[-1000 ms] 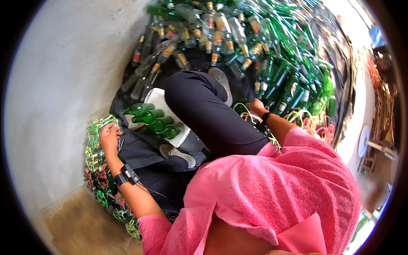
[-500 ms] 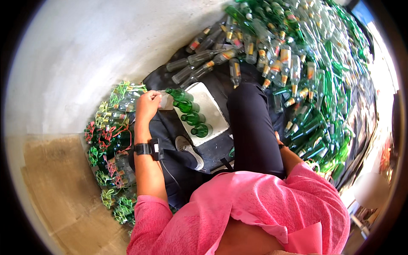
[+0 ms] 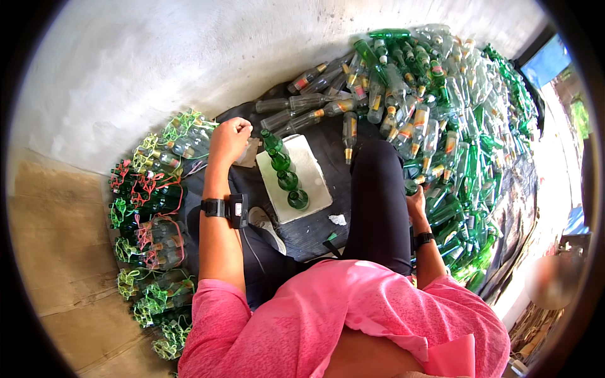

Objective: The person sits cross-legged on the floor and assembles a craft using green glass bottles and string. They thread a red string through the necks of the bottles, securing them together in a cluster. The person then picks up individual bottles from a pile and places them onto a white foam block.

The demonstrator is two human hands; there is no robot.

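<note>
My left hand (image 3: pixel 230 143) is raised at the left of a white slab (image 3: pixel 313 183), with its fingers curled together. What they hold, if anything, cannot be made out. Just beyond the fingers, low down, is a pale brownish, partly see-through piece (image 3: pixel 250 153). Several green glass bottles stand in a row along the slab's left side, the nearest bottle (image 3: pixel 298 199) close to its front edge. Beside my right knee, my right hand (image 3: pixel 416 205) is closed around a green bottle (image 3: pixel 411 188), mostly hidden by the hand and leg.
A large heap of green and clear bottles (image 3: pixel 441 94) fills the right and far side. At left stand bundled bottles (image 3: pixel 165 242) tied with coloured strings. A black sheet (image 3: pixel 315 230) covers the floor; a pale wall (image 3: pixel 189 57) curves behind. Another person, blurred, is at the far right.
My right hand has come out from behind my right leg and now shows at the heap with a green bottle. My left hand stays beside the slab, fingers still curled. The view has shifted.
</note>
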